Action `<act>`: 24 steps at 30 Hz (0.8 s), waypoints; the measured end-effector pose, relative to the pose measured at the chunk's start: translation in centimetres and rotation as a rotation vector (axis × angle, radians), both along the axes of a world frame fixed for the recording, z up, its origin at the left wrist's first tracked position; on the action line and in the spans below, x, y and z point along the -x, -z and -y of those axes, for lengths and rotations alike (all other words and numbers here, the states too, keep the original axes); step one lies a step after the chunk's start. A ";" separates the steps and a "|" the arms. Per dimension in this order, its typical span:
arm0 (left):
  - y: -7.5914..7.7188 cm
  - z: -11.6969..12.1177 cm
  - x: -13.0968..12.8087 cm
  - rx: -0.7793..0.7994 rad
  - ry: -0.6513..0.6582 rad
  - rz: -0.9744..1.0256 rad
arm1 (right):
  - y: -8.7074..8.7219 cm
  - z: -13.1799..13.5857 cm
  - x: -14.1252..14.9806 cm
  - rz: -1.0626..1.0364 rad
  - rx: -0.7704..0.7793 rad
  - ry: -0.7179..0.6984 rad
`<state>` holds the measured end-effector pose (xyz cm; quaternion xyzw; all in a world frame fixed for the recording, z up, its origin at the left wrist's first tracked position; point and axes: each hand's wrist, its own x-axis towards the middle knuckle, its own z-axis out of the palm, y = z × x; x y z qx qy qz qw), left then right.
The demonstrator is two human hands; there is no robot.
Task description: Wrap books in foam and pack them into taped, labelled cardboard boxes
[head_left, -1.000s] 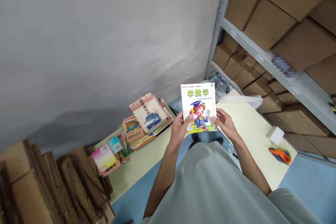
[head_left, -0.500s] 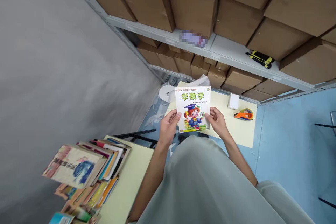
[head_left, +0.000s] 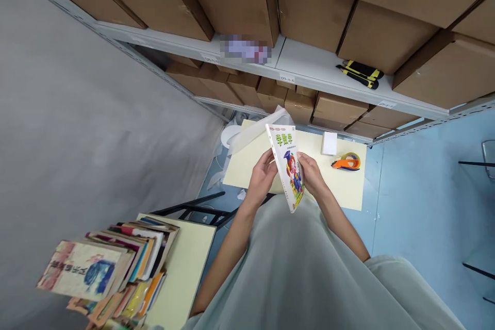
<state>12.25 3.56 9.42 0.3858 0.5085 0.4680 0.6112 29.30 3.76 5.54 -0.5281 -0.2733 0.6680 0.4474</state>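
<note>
A thin white children's book (head_left: 288, 157) with green Chinese lettering and a cartoon child in a graduation cap is held up over my lap. It is turned at an angle, so both its spine and its front cover show. My right hand (head_left: 311, 172) pinches the right edge, thumb on the cover side. At the spine side, my left hand (head_left: 263, 178) has its fingers curled against the book, the tips partly hidden behind it. Below and beyond the book lies a pale yellow table (head_left: 247, 165) with a sheet of translucent white wrapping (head_left: 255, 134) on it.
On the table are a white box (head_left: 329, 143) and an orange tape dispenser (head_left: 346, 162). Stacked books (head_left: 88, 270) stand on a side table (head_left: 189, 263) at left. Shelves (head_left: 309, 67) ahead carry cardboard boxes (head_left: 313, 15) and black-and-yellow utility knives (head_left: 361, 73). A grey wall (head_left: 96, 113) bounds the left.
The book has turned from facing me flat to an angle that shows its spine. My left hand has shifted from the cover's left edge to the spine side. The view has moved slightly right.
</note>
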 end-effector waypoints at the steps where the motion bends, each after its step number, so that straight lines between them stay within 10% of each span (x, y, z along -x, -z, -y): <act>1: 0.2 -0.6 -0.2 0.032 0.043 0.030 | -0.3 0.1 0.5 -0.030 -0.010 -0.029; 7: 2.3 -2.8 1.1 0.184 0.019 0.197 | -2.7 0.9 1.5 -0.007 -0.134 -0.224; 16: 2.7 -3.7 4.6 0.081 -0.227 0.128 | -2.6 0.9 -1.4 0.157 -0.125 -0.082; 24: 2.7 -2.8 8.1 0.209 0.056 0.134 | -1.9 0.8 2.0 0.178 -0.169 0.065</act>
